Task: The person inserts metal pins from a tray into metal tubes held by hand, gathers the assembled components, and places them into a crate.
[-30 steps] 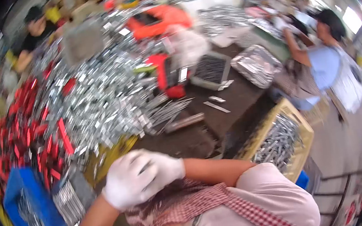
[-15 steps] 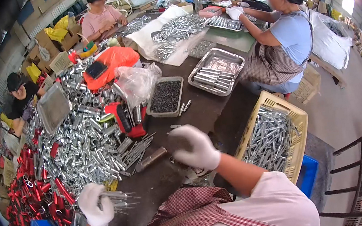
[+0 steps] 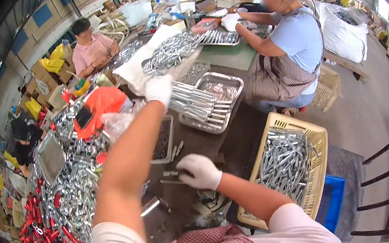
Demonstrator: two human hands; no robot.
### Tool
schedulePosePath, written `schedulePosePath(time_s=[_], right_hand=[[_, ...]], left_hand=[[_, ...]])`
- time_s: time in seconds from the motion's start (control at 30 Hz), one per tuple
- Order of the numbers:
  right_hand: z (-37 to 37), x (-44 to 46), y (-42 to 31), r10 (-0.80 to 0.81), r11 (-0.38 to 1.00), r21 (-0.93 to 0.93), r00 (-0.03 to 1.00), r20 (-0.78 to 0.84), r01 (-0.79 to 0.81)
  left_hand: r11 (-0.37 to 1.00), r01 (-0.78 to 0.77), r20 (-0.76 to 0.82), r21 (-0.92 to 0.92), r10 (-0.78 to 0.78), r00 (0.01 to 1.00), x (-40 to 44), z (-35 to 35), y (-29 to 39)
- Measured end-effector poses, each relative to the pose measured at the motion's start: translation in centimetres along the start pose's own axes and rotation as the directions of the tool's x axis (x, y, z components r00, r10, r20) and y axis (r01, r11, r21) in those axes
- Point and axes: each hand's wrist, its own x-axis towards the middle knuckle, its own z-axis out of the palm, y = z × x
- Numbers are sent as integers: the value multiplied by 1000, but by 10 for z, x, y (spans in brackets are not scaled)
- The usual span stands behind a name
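My left hand (image 3: 159, 91), in a white glove, reaches across the table, closed around one end of a bundle of slim metal rods (image 3: 191, 101). The rods slant over the left side of a shallow metal tray (image 3: 236, 83), where more rods lie. Nearer to me, my right hand (image 3: 201, 171), also gloved in white, is curled low over the table. A small metal part (image 3: 170, 174) shows at its fingertips. Close by on the tabletop rests a shiny metal tube (image 3: 150, 206). My left forearm partly covers a tray of dark screws (image 3: 163, 140).
Metal tubes (image 3: 76, 177) and red parts (image 3: 43, 237) are heaped at left. A yellow crate (image 3: 322, 154) of metal pieces stands at right beside a blue bin (image 3: 334, 196). Across the table a gloved co-worker (image 3: 304, 42) handles parts; two other people (image 3: 91, 51) are farther left.
My left hand has swung from the lower left up and across to the metal tray with the rods. My right hand has dropped slightly lower and left. The view has shifted.
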Motion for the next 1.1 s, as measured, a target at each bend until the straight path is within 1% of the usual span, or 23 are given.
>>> schedulePosePath(time_s=[0.03, 0.07, 0.1, 0.17, 0.2, 0.23, 0.27, 0.3, 0.37, 0.43, 0.5, 0.53, 0.57, 0.67, 0.73, 0.77, 0.83, 0.87, 0.93, 0.97, 1.03, 1.07, 1.1], right_hand=[[-1, 2, -1, 36, 997, -68, 994, 102, -29], [-1, 2, 0, 44, 997, -67, 996, 83, -39], [1, 1, 3, 65, 996, -57, 996, 69, -61], [2, 3, 5, 85, 995, -50, 994, 71, -82], [2, 4, 6, 108, 994, -32, 989, 97, -105], [3, 3, 8, 121, 992, -45, 987, 107, -117], [2, 4, 8, 131, 991, -38, 985, 115, -127], [1, 6, 8, 142, 990, -29, 983, 120, -140], [4, 7, 14, 125, 992, -7, 987, 97, -125], [2, 2, 16, 123, 992, 22, 990, 75, -125], [1, 4, 14, 166, 986, 7, 977, 137, -168], [5, 3, 17, 145, 989, 17, 983, 114, -147], [8, 3, 17, 140, 989, 30, 983, 119, -145], [13, 3, 23, 126, 992, -2, 986, 112, -126], [24, 0, 28, 31, 999, -11, 1000, 3, -31], [24, -1, 28, 31, 999, -17, 999, 11, -31], [21, -3, 26, 92, 996, -18, 994, 56, -91], [20, -3, 25, 92, 996, -23, 993, 66, -91], [18, -1, 23, 102, 995, -21, 994, 48, -101], [15, 1, 21, 99, 995, -22, 994, 56, -97], [10, 5, 19, 123, 992, 0, 986, 115, -123], [10, 7, 19, 120, 993, 2, 986, 116, -122], [10, 6, 19, 115, 993, 0, 989, 93, -115]], left_hand=[[1000, -17, 38, -9, 18, 999, 14, 9, 20], [1000, 9, 109, -11, -8, 994, 29, 17, 39], [919, 254, 190, -302, -203, 961, 39, 27, 57], [882, 330, 300, -336, -231, 925, 70, 69, 72], [880, 328, 309, -343, -225, 924, 77, 84, 81], [748, 498, 355, -439, -365, 861, 80, 82, 93], [574, 641, 419, -510, -484, 768, 82, 85, 99], [573, 644, 428, -506, -481, 765, 81, 88, 103], [425, 698, 425, -577, -573, 701, 79, 103, 109], [539, 655, 427, -529, -498, 755, 84, 110, 109], [507, 695, 440, -510, -540, 717, 86, 107, 112], [590, 676, 412, -442, -535, 737, 86, 107, 113], [632, 659, 395, -407, -529, 751, 85, 107, 115], [668, 636, 375, -387, -515, 770, 80, 103, 121], [709, 612, 362, -351, -500, 787, 78, 99, 126], [703, 614, 363, -358, -501, 786, 78, 102, 127], [821, 506, 284, -263, -435, 854, 77, 105, 129], [815, 512, 286, -271, -440, 851, 74, 105, 128], [941, 335, 72, -58, -330, 941, 68, 107, 124], [938, 343, 72, -61, -338, 938, 66, 111, 121], [970, 226, -93, -87, -234, 968, 61, 115, 116], [967, 202, -70, -156, -215, 974, 59, 114, 118], [967, 204, -68, -155, -217, 974, 60, 113, 120]])
